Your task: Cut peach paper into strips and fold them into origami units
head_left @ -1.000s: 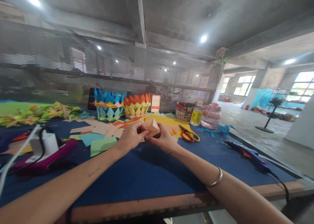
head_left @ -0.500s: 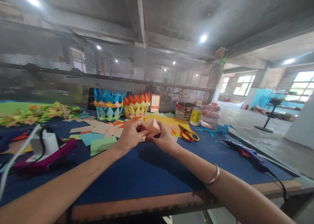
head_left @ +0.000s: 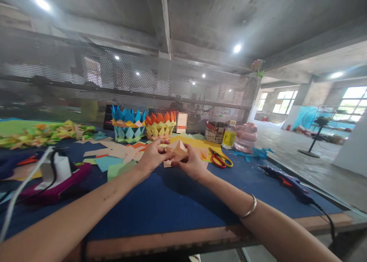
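Both my hands meet over the middle of the blue table (head_left: 172,204), pinching a small folded piece of peach paper (head_left: 179,148). My left hand (head_left: 153,157) grips its left side with thumb and fingers closed. My right hand (head_left: 192,163) holds its right side from below, fingers curled, with a metal bangle on that wrist. Loose paper squares (head_left: 117,155) in peach, green and blue lie just behind and left of my hands.
Two folded paper baskets, blue (head_left: 128,126) and orange-yellow (head_left: 160,125), stand at the back before a mesh screen. Red-and-yellow scissors (head_left: 219,158) lie right of my hands; a bottle (head_left: 229,134), a pink jar (head_left: 246,137), a blue glue gun (head_left: 289,182) and a purple device (head_left: 54,181) surround them.
My hands have stayed on the peach paper, the fingers shifting slightly on it. The view has tipped a little.
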The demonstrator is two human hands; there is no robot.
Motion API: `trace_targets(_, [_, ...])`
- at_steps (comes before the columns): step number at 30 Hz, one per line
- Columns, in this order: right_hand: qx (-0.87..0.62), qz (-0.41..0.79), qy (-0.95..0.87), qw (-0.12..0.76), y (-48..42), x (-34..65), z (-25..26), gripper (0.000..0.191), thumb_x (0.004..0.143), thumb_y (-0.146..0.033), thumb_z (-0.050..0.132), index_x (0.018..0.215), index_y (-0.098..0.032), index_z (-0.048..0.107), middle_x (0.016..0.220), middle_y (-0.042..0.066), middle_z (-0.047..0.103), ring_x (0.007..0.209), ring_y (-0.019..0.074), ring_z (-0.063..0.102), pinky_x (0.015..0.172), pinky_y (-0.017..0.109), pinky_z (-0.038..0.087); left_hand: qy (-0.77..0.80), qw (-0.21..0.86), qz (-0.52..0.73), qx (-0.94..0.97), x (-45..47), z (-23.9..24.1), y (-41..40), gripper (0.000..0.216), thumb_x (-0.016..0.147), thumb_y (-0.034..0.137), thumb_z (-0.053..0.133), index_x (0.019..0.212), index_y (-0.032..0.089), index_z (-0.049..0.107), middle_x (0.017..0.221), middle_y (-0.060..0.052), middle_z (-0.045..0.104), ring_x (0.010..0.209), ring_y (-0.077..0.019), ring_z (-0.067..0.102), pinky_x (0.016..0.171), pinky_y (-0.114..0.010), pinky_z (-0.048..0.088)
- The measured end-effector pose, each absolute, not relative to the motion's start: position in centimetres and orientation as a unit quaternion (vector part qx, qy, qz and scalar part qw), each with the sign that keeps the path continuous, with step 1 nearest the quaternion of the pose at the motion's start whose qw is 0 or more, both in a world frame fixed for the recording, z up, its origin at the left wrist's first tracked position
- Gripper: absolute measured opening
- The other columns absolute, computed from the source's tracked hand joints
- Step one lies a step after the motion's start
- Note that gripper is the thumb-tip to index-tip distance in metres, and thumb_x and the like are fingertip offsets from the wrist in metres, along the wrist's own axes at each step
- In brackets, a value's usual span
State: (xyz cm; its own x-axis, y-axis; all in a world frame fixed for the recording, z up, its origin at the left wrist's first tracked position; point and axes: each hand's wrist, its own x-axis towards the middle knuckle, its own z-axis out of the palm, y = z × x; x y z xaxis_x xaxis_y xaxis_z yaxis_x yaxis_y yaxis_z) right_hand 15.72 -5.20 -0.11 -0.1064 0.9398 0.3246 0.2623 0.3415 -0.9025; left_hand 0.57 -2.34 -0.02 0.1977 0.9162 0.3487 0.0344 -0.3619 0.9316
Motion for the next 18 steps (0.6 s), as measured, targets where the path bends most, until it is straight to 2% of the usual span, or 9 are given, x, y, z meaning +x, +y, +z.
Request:
trace_targets(4, [-0.47, 0.312, -0.666, 0.488, -4.93, 16.04, -0.1, 0.069, 0.057, -0.019, 0.072, 0.117, -0.015, 0.037, 0.092, 0.005, 0.063, 0.083, 0.0195, 0.062, 0.075, 0.033, 0.049, 0.352, 0.522, 0.461, 0.626, 0.13, -0.33, -1.83, 0.038, 0.058, 0.044, 0.072, 0.078, 0.014, 0.06, 0.067, -0.001, 0.064, 0.057, -0.0116, 0.058, 0.058, -0.025, 0.043])
trace_targets(9, [-0.467, 0.283, -0.677, 0.494, -4.77, 16.24, -0.04, 0.065, 0.058, -0.021, 0.072, 0.115, -0.014, 0.039, 0.098, 0.007, 0.062, 0.088, 0.0205, 0.061, 0.08, 0.034, 0.047, 0.375, 0.556, 0.425, 0.608, 0.22, -0.58, -1.79, 0.041, 0.06, 0.053, 0.067, 0.067, 0.012, 0.064, 0.066, -0.005, 0.064, 0.055, -0.011, 0.054, 0.054, -0.023, 0.04])
trace_targets(14, [-0.482, 0.271, -0.685, 0.475, -5.24, 16.0, 0.25, 0.067, 0.059, -0.018, 0.071, 0.118, -0.014, 0.038, 0.099, 0.007, 0.062, 0.091, 0.0202, 0.061, 0.082, 0.034, 0.047, 0.379, 0.553, 0.443, 0.595, 0.36, -0.69, -1.67, 0.038, 0.055, 0.047, 0.073, 0.067, 0.012, 0.067, 0.062, -0.005, 0.065, 0.054, -0.0112, 0.054, 0.054, -0.024, 0.039])
trace_targets(18, [-0.479, 0.266, -0.693, 0.469, -5.2, 16.0, -0.03, 0.066, 0.059, -0.017, 0.07, 0.117, -0.014, 0.038, 0.103, 0.007, 0.061, 0.092, 0.0198, 0.06, 0.081, 0.034, 0.047, 0.374, 0.543, 0.491, 0.568, 0.18, -0.73, -1.27, 0.03, 0.047, 0.035, 0.079, 0.062, 0.013, 0.067, 0.062, -0.003, 0.066, 0.057, -0.0127, 0.056, 0.061, -0.026, 0.042])
